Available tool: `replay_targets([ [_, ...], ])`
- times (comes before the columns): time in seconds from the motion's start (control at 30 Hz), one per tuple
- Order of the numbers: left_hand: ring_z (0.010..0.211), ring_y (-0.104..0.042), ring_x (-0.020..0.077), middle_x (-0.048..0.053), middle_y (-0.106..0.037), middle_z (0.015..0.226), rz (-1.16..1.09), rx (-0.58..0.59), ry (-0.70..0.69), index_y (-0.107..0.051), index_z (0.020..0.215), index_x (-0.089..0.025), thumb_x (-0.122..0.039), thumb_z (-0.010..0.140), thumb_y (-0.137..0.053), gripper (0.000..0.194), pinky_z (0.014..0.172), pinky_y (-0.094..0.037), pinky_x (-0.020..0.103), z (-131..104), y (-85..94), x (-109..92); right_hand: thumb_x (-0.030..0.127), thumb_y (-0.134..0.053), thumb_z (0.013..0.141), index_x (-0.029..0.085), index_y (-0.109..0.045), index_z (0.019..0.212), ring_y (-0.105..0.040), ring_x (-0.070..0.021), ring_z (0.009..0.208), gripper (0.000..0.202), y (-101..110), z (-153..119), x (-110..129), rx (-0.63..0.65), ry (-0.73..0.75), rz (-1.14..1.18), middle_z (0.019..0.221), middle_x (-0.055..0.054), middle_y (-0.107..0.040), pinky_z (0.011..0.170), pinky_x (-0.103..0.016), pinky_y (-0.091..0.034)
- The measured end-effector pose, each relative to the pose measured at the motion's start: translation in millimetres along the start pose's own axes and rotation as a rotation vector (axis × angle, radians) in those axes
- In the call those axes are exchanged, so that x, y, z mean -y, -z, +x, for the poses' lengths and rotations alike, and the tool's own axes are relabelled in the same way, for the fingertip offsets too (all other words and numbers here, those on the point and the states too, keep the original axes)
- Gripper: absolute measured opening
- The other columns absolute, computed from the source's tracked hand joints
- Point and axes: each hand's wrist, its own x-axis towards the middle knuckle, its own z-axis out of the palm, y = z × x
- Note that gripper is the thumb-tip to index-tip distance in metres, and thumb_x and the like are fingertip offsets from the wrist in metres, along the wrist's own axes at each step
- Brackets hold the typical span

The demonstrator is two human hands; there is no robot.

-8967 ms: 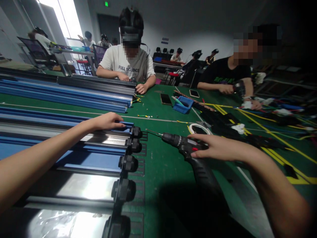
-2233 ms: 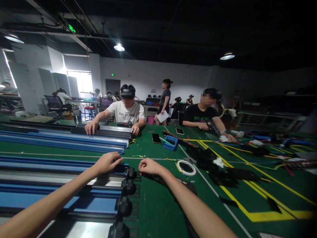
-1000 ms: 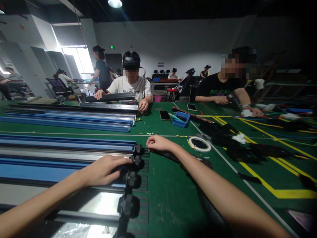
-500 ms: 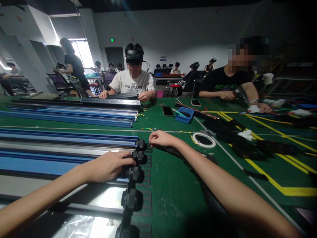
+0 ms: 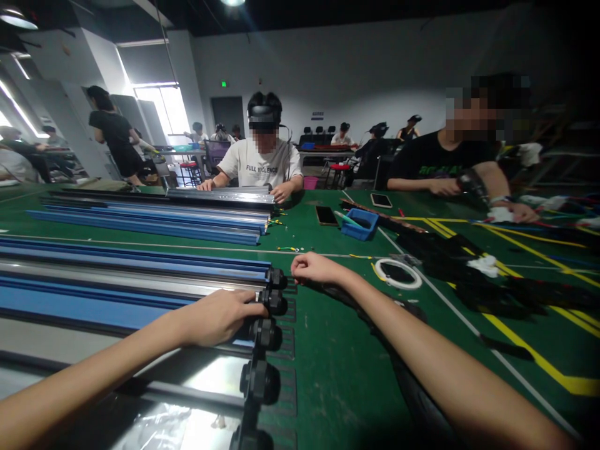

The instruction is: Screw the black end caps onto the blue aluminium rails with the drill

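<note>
Long blue and silver metal profiles (image 5: 94, 306) lie side by side at the left, with black cable glands (image 5: 265, 381) in a row at their right ends. My left hand (image 5: 225, 317) rests over the profiles, its fingers bent against the base of a cable gland (image 5: 276, 301), second from the far end; the fingertips are partly hidden. Just right of the farthest gland (image 5: 277, 278), my right hand (image 5: 316, 269) is closed in a pinch. A thin dark cable (image 5: 289, 279) shows between that gland and the pinched fingers. Dark material, partly hidden, runs beneath my right forearm.
More blue profiles (image 5: 154, 225) lie farther back before a person in a white shirt (image 5: 262, 165). A blue bin (image 5: 359, 225), a phone (image 5: 327, 215) and a white ring-shaped coil (image 5: 398, 274) are on the green table (image 5: 337, 375). At right, another person holds a power tool (image 5: 472, 187).
The view has shifted slightly, so everything on the table appears a little farther right and lower. Both hands keep their places at the glands.
</note>
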Motion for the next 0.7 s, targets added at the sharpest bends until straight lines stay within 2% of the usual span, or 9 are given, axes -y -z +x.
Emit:
replay_targets([
  [0.17,0.098,-0.066,0.0243,0.008,-0.062,0.118,0.022,-0.023,-0.044,-0.055,0.138,-0.027,-0.006,0.087,-0.046,0.055,0.081,-0.05,0.033,1.5,-0.5,0.7,0.028,-0.06,0.077,0.018,-0.067,0.083,-0.068,-0.018,0.069,0.014,-0.5,1.2,-3.3,0.0,-0.001,0.008,0.076,-0.004,-0.075,0.062,-0.026,-0.048],
  [0.4,0.105,-0.065,0.0253,0.007,-0.062,0.123,0.027,-0.032,-0.038,-0.054,0.139,-0.029,-0.006,0.087,-0.047,0.057,0.084,-0.049,0.033,-1.0,-2.6,2.7,0.029,-0.059,0.079,0.018,-0.068,0.083,-0.068,-0.0182,0.069,0.015,-0.3,2.1,-6.3,0.0,0.003,0.015,0.075,-0.004,-0.074,0.06,-0.026,-0.048],
  [0.7,0.104,-0.065,0.024,0.006,-0.065,0.12,-0.013,-0.079,-0.04,-0.057,0.133,-0.028,-0.006,0.086,-0.047,0.052,0.082,-0.049,0.031,-2.3,-2.9,4.0,0.029,-0.061,0.078,0.017,-0.067,0.083,-0.068,-0.0185,0.07,0.015,1.2,0.5,-1.8,0.008,-0.013,0.02,0.074,-0.004,-0.074,0.063,-0.027,-0.049],
])
